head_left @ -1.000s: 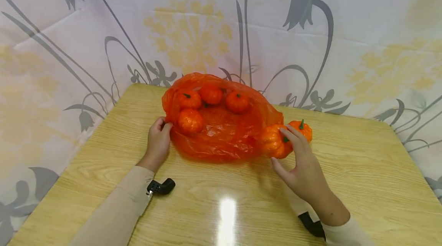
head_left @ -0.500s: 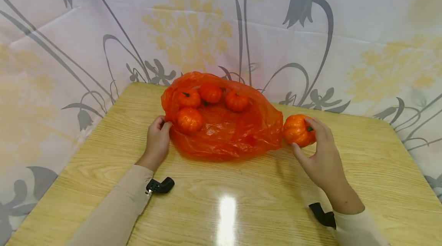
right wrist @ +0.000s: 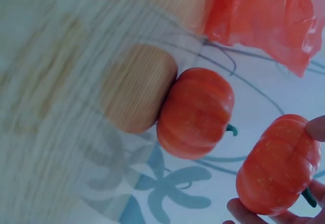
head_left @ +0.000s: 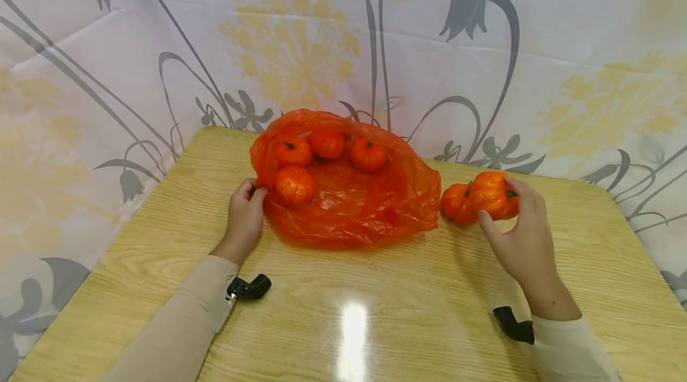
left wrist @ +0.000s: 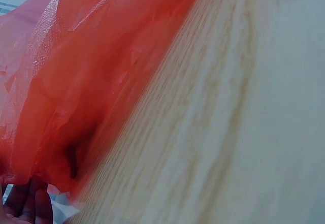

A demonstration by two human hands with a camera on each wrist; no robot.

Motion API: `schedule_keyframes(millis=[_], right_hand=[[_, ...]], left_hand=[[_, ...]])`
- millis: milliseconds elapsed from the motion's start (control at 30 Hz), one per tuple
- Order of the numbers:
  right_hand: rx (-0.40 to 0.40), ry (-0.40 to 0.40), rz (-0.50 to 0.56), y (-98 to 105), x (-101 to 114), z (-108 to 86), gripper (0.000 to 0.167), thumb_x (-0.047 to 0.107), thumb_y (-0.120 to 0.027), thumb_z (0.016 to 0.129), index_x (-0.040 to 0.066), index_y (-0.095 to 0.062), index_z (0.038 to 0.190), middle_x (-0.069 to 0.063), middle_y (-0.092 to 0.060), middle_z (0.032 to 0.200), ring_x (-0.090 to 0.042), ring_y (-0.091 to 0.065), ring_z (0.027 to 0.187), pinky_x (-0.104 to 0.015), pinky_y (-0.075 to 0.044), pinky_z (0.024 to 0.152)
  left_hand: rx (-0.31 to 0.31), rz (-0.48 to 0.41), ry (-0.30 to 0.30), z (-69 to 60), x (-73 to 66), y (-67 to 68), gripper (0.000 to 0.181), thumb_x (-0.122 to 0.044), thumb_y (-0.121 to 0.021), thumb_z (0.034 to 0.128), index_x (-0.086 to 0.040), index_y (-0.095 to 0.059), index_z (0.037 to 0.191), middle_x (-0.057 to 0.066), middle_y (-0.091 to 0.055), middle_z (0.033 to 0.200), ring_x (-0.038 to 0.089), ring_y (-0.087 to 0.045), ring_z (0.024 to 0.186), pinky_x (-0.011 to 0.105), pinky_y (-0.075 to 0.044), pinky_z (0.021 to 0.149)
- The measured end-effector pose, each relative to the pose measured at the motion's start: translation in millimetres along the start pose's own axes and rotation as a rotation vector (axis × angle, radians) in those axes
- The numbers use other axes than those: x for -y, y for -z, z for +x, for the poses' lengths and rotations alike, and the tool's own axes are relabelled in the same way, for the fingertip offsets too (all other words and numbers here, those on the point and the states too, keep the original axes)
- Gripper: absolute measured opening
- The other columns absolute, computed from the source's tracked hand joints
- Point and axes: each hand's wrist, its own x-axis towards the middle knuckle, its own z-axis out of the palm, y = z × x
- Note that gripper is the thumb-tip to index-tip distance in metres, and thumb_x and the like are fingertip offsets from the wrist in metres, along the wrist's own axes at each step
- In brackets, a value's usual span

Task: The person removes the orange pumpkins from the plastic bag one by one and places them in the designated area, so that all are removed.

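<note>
A thin orange-red plastic bag [head_left: 370,209] lies spread with its mouth wide, and several small toy pumpkins [head_left: 296,186] sit inside it. My left hand [head_left: 245,221] pinches the bag's left rim. In the left wrist view, fingers [left wrist: 30,203] appear beneath the red plastic. To the right of the bag, my right hand [head_left: 523,242] holds an orange pumpkin [head_left: 488,193] between thumb and fingers, its green stem toward the palm. Another pumpkin [head_left: 457,204] stands on the table close to the bag's right edge. The right wrist view shows the held pumpkin [right wrist: 278,165] raised and apart from the standing one [right wrist: 195,113].
The wood-grain table [head_left: 300,304] carries the bag and pumpkins. Behind it hangs a flower-patterned cloth [head_left: 333,42] close to the table's back edge. Black wrist devices [head_left: 249,286] are on both forearms.
My right hand has carried its pumpkin rightward, away from the bag's right edge and past the standing pumpkin. The left hand stays at the bag's rim.
</note>
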Motion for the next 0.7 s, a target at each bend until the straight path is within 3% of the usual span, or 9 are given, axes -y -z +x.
schedule_keyframes(millis=[233,467,700], right_hand=[[0.022,-0.096,-0.028,3.4,-14.7,3.1,0.069,0.014,-0.066,0.089,0.002,-0.034,0.150,-0.029,-0.036,0.148,-0.050,-0.038,0.132,-0.069,-0.035,0.103],[0.093,-0.164,-0.015,7.3,-31.1,5.7,0.071,0.014,-0.063,0.092,-0.005,-0.028,0.151,-0.037,-0.029,0.148,-0.056,-0.036,0.129,-0.074,-0.035,0.099],[0.179,-0.243,-0.046,11.9,-37.9,8.5,0.072,0.020,-0.060,0.095,-0.005,-0.025,0.152,-0.041,-0.024,0.148,-0.060,-0.038,0.124,-0.076,-0.037,0.095]], left_hand=[[0.000,0.019,0.004,-0.3,0.0,-0.3,0.023,-0.009,-0.042,0.1015,0.006,-0.056,0.112,0.006,-0.048,0.103,0.017,-0.044,0.101,0.016,-0.039,0.084],[0.001,0.017,-0.004,-0.1,0.0,-1.1,0.023,-0.009,-0.042,0.1015,0.006,-0.055,0.111,0.006,-0.047,0.102,0.017,-0.044,0.100,0.016,-0.039,0.084],[0.016,0.032,-0.005,-0.8,0.7,0.8,0.025,-0.011,-0.041,0.1023,0.006,-0.055,0.112,0.004,-0.047,0.102,0.016,-0.044,0.101,0.016,-0.039,0.085]])
